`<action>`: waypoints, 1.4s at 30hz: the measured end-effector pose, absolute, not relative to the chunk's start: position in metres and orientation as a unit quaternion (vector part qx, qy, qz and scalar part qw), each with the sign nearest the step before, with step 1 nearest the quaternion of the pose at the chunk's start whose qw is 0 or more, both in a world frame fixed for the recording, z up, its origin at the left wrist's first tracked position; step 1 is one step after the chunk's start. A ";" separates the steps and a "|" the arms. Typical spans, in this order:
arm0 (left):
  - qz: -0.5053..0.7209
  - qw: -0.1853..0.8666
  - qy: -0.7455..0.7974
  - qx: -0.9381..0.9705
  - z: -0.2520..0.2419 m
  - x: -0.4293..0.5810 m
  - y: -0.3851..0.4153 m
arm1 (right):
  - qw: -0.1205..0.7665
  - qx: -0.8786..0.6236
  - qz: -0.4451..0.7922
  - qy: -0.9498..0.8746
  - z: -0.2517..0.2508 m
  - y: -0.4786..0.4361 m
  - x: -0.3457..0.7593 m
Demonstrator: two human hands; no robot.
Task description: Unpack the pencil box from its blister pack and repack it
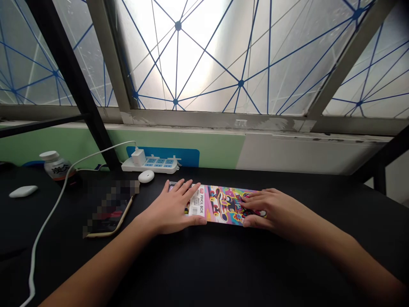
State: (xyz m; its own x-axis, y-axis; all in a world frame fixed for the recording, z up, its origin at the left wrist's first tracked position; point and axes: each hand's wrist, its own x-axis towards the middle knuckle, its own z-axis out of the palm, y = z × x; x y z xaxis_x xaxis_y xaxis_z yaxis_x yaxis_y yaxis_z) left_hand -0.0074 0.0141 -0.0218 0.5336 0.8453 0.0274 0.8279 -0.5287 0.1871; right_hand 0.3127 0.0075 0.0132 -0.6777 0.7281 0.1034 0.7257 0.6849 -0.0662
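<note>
A flat, brightly patterned pencil box (220,205) lies on the black table, its white label reading "PENCIL BOX" toward the left end. My left hand (174,207) covers that left end, fingers stretched over the top to the far edge and thumb along the near edge. Over the right end, my right hand (266,209) rests its fingers on the printed top, with the thumb at the near edge. Both hands hold the box between them. Parts of its two ends are hidden under my hands.
To the left lie a phone-like item (110,213), partly blurred out, a white earbud case (146,176) and another white rounded object (23,191). A white bottle (56,166), a power strip (164,165) with a plugged charger and a white cable (47,224) are there too.
</note>
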 end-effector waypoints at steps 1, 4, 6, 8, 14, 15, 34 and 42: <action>0.059 0.075 0.482 0.871 -0.021 -0.006 0.013 | 0.080 -0.398 -0.012 -0.914 0.009 0.006 0.305; 0.065 0.070 0.488 0.868 -0.022 -0.004 0.010 | 0.108 -0.377 -0.030 -0.919 -0.007 0.002 0.277; 0.067 0.073 0.495 0.863 -0.024 -0.003 0.011 | 0.082 -0.350 -0.003 -0.933 -0.015 0.000 0.264; 0.066 0.080 0.503 0.858 -0.026 -0.003 0.013 | 0.055 -0.340 0.018 -0.939 -0.018 0.001 0.265; 0.054 0.088 0.516 0.850 -0.029 -0.013 0.021 | 0.052 -0.347 0.042 -0.935 -0.002 0.012 0.317; 0.049 0.091 0.521 0.848 -0.029 -0.016 0.022 | 0.050 -0.358 0.037 -0.932 0.001 0.014 0.325; 0.013 0.132 0.559 0.819 -0.019 -0.053 0.049 | 0.069 -0.424 0.029 -0.903 -0.018 0.042 0.337; 0.069 0.081 0.579 0.808 -0.028 -0.035 0.045 | 0.138 -0.296 -0.086 -0.941 0.002 -0.050 0.271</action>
